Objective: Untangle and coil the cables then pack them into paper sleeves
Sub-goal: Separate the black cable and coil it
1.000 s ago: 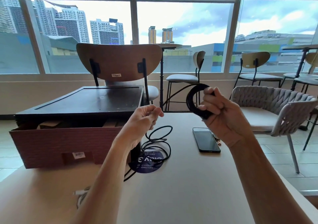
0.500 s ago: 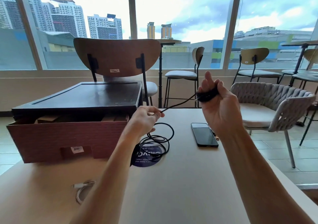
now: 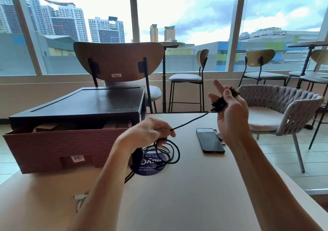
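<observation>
We coil the black cable [image 3: 191,121]
Our right hand [image 3: 230,117] grips the bundle [image 3: 218,101], left hand [image 3: 148,133] pinches the strand; next we wind in the near loops [image 3: 174,153].

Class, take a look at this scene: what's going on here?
A person at a table is coiling a black cable. The right hand holds the wound bundle raised, while the left hand pinches the strand stretched between them. The rest lies in loose loops on the table, between a cardboard box and a phone.
</observation>
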### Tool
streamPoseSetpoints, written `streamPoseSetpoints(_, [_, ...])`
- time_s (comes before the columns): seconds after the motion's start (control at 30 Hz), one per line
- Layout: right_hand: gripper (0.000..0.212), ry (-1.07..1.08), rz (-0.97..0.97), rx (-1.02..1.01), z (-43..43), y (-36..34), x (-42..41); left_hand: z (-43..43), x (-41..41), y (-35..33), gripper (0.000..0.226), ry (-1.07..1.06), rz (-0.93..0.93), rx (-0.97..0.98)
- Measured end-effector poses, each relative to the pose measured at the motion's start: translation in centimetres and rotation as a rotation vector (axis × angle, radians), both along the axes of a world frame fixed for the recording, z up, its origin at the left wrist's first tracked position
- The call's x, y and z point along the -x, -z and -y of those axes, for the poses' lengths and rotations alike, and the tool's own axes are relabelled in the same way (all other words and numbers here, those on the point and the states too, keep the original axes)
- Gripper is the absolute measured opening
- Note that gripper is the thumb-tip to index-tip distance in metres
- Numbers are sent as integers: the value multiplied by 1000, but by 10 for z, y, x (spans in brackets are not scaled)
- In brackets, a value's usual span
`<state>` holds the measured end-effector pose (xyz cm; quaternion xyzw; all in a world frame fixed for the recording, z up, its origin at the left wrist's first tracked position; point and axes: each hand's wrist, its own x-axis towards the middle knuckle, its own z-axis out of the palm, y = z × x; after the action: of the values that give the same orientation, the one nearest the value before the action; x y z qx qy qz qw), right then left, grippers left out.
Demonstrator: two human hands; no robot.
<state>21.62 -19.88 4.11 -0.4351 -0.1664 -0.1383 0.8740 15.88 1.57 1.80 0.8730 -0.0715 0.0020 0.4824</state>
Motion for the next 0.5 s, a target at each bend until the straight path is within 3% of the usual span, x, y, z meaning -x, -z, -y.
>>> streamPoseSetpoints(0.23, [19, -216, 27, -4, 2, -3, 7, 7, 4, 1, 24, 9, -122, -392])
streamPoseSetpoints(0.5, [20, -91, -35, 144, -4, 8, -3, 6, 26, -24, 21, 198, -108, -403])
